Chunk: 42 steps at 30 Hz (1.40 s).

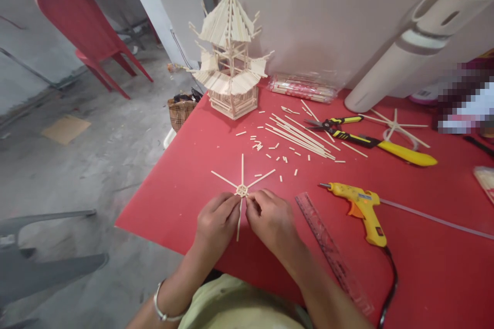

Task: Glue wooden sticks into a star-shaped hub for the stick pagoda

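A star-shaped frame of thin wooden sticks [242, 190] lies before me, its spokes fanning out from a small ring at the centre. My left hand [219, 218] pinches the frame just left of that ring. From the other side my right hand [270, 216] has thumb and finger pressed together at the ring's right edge. The fingers hide the two lower side spokes, and one spoke points down between the hands. Small cut stick pieces [284, 159] are scattered beyond the frame, near a bunch of longer sticks [299, 136].
A stick pagoda model [231, 72] stands at the table's far left. Pruning shears [370, 141], a yellow glue gun [358, 203] with its cord, and a clear ruler [328, 247] lie rightward. Behind are a second stick star [395, 126], packaged sticks [303, 88] and a white pipe [397, 67].
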{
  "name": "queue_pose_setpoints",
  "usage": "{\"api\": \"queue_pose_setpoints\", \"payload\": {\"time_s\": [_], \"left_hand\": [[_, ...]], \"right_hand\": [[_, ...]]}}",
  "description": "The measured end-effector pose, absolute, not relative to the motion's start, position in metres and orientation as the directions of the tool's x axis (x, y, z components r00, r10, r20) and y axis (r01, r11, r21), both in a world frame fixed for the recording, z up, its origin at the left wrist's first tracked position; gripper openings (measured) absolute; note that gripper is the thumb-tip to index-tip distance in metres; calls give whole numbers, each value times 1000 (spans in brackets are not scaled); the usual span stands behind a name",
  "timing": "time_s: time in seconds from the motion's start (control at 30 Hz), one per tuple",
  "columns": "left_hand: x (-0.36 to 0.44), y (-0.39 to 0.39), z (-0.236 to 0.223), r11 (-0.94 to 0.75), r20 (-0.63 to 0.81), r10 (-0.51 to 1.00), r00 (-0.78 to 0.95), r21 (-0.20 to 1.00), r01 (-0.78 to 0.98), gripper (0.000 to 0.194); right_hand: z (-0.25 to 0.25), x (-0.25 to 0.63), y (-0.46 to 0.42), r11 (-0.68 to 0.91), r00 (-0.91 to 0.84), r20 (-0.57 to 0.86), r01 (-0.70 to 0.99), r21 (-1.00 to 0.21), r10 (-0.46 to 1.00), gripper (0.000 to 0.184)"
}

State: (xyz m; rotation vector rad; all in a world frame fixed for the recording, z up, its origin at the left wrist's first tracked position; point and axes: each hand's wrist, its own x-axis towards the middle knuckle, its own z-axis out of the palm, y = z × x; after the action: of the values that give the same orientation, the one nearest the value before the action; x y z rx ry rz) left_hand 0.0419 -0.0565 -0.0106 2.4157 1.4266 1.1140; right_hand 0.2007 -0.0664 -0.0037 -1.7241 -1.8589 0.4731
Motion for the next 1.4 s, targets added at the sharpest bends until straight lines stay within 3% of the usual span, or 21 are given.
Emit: {"api": "queue_pose_setpoints", "payload": {"time_s": [0.53,1.0,1.4], "left_hand": [[43,-56,-7,-543,529,799,285,433,719,14],[40,-54,-9,-579,614,754,234,452,678,21],[42,-52,-4,-572,596,768,236,470,672,23]], "right_hand": [[-4,203,-65,82,6,130,748,-659,992,18],[-26,191,-68,167,47,300,744,-647,953,26],[-20,194,-79,317,-80,495,852,-417,865,25]]}}
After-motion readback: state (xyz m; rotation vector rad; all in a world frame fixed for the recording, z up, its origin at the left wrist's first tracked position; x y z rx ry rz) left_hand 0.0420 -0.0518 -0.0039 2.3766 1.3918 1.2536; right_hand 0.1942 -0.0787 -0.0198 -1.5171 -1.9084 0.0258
